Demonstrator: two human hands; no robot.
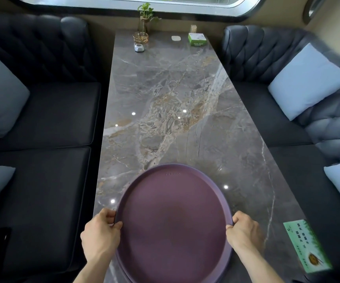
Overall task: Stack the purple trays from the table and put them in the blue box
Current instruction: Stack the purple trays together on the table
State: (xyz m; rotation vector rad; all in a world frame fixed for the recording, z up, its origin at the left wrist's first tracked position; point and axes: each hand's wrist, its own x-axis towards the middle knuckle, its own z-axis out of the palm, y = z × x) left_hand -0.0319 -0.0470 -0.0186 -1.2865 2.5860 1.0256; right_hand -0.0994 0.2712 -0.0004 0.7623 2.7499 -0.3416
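Observation:
A stack of round purple trays [173, 217] is at the near end of the grey marble table [165, 111], its near edge running out of view at the bottom. A second rim shows under the top tray on the right and lower left. My left hand [100, 229] grips the stack's left rim, thumb on top. My right hand [243, 229] grips the right rim the same way. No blue box is in view.
At the table's far end stand a plant in a glass vase [144, 19], a glass cup [140, 37], a small grey object [139, 47], a white dish [176, 38] and a green tissue box [197, 39]. A green card [305, 245] lies near right. Dark sofas with pale cushions flank the table.

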